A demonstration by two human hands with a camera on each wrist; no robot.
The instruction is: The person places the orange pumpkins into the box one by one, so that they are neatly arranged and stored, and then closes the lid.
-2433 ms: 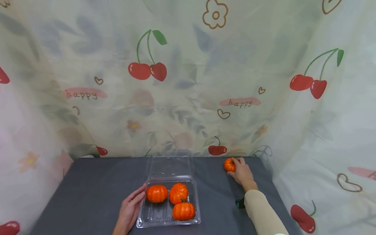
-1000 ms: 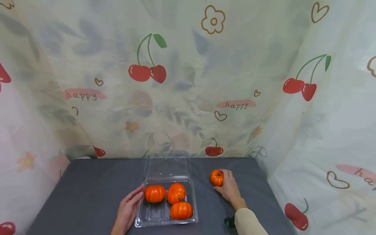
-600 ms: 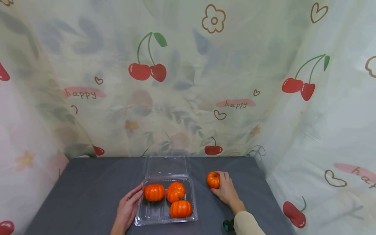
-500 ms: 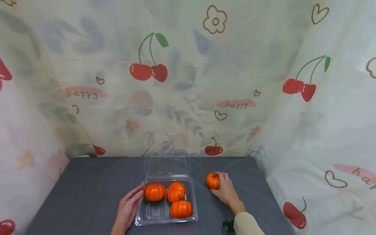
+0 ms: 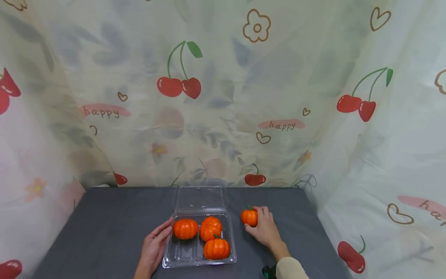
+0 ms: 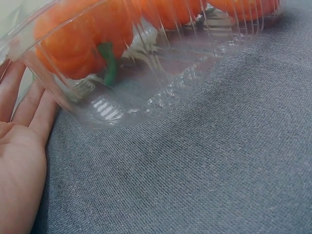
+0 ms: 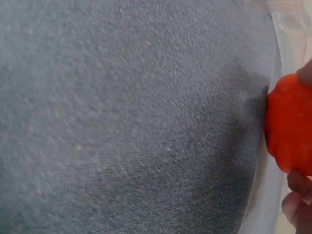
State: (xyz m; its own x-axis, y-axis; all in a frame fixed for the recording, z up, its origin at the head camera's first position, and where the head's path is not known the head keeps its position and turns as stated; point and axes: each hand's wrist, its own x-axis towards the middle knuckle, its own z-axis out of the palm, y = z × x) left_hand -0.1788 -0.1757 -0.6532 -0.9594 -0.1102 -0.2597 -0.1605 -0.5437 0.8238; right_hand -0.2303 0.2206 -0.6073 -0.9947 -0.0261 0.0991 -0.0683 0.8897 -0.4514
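Note:
My right hand (image 5: 266,231) grips a small orange toy pumpkin (image 5: 249,217), fingers and thumb at its sides, to the right of a clear plastic clamshell container (image 5: 179,259). In the right wrist view the pumpkin (image 7: 292,124) shows at the right edge between the fingertips. Three more pumpkins lie in the container: one at the back left (image 5: 185,229), one at the back right (image 5: 210,228) and one at the front right (image 5: 216,248). My left hand (image 5: 154,246) rests its extended fingers against the container's left side. The left wrist view shows those fingers (image 6: 30,105) straight along the clear wall.
The container's clear lid (image 5: 200,197) lies folded back behind it. A dark grey cloth (image 5: 104,228) covers the table, whose back edge meets a cherry-print curtain (image 5: 216,151). Curtains hang at both sides too. A small dark device (image 5: 269,272) is by the right sleeve.
My right hand has carried the pumpkin from the back right of the table leftward and nearer, towards the container. The pumpkin's stem now points up. My left hand stays at the container.

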